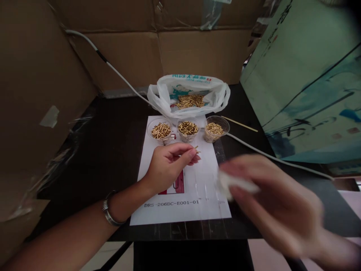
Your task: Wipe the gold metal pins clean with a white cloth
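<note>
My left hand point(167, 165) is closed in a pinch over the printed paper, with small brass-coloured pins point(197, 149) sticking out past its fingertips. To the right, my right hand point(279, 199) is smeared by motion, its thumb and fingers closed around a crumpled white piece, perhaps a tissue or cloth point(228, 182). Just beyond my left hand stand three clear plastic cups: a left cup point(150, 129), a middle cup point(186, 139) and a right cup point(209, 137). Each holds many small brass-coloured pins. A white plastic bag point(161, 94) behind them lies open, with longer-looking brass pins point(191, 101) inside.
The white sheet point(143, 184) lies on a dark table point(113, 150). A thin wooden stick point(239, 123) rests right of the cups. A white cable point(282, 161) crosses the table. Cardboard point(197, 56) walls the back and left; a pale green painted panel point(304, 98) leans at right.
</note>
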A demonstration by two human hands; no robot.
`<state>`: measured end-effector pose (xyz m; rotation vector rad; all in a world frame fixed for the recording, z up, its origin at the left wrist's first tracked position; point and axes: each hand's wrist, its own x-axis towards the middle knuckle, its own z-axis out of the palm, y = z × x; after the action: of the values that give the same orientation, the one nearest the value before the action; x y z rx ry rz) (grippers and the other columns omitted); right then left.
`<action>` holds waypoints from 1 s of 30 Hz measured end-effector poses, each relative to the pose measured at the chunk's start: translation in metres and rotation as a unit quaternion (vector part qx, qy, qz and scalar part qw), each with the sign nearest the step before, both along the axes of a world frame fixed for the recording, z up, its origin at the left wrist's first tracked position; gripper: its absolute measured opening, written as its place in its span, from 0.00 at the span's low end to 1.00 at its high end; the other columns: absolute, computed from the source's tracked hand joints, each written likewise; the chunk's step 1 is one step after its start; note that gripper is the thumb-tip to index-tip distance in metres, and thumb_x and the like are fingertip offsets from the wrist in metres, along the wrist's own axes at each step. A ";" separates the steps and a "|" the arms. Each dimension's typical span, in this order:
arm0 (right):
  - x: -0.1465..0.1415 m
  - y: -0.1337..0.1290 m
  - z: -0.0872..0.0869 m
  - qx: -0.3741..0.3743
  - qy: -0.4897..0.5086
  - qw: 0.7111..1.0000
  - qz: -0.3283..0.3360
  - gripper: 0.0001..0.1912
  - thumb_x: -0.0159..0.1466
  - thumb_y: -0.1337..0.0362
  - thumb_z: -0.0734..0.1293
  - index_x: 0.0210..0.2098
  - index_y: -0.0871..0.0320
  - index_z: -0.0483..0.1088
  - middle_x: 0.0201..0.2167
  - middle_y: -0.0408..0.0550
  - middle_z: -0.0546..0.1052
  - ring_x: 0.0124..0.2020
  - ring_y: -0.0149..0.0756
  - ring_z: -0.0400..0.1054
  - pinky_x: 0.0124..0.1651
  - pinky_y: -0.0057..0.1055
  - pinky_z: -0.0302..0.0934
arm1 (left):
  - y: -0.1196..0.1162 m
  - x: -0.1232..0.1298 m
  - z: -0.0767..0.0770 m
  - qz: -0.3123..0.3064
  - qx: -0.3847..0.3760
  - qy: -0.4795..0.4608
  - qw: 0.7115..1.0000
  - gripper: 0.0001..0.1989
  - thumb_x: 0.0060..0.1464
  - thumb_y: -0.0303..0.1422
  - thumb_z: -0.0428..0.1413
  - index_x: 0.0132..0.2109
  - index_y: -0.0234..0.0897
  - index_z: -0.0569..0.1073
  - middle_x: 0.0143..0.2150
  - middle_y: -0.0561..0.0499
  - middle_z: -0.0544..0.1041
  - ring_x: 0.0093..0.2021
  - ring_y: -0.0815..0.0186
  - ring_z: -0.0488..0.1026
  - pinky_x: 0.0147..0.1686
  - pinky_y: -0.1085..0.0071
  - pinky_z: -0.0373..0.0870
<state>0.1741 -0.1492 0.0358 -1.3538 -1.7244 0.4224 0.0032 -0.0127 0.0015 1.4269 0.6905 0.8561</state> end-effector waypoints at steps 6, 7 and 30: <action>-0.001 0.070 -0.011 -0.085 0.174 0.981 -0.020 0.18 0.60 0.66 0.69 0.50 0.55 0.70 0.50 0.50 0.73 0.50 0.39 0.68 0.53 0.36 0.66 | 0.001 -0.003 0.001 -0.002 0.024 0.007 1.000 0.05 0.55 0.30 0.58 0.37 0.33 0.77 0.30 0.50 0.80 0.31 0.69 0.78 0.32 0.77 0.78; -0.003 0.073 -0.012 -0.095 0.185 0.978 -0.016 0.16 0.60 0.66 0.69 0.48 0.56 0.71 0.48 0.49 0.74 0.49 0.38 0.69 0.51 0.34 0.67 | 0.001 -0.003 0.001 0.000 0.028 0.006 1.000 0.05 0.55 0.30 0.58 0.37 0.33 0.77 0.30 0.51 0.80 0.31 0.69 0.78 0.32 0.77 0.78; -0.007 0.073 -0.033 -0.049 0.283 0.958 -0.019 0.12 0.57 0.68 0.72 0.41 0.58 0.74 0.41 0.47 0.76 0.42 0.33 0.70 0.46 0.30 0.65 | 0.002 0.001 -0.004 0.041 0.062 0.024 0.997 0.05 0.56 0.32 0.58 0.38 0.36 0.77 0.34 0.52 0.79 0.34 0.71 0.77 0.33 0.80 0.76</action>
<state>0.1676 -0.0759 0.0029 -1.1823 -1.2114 0.7970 0.0039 -0.0106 -0.0024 1.5415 0.7482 0.9453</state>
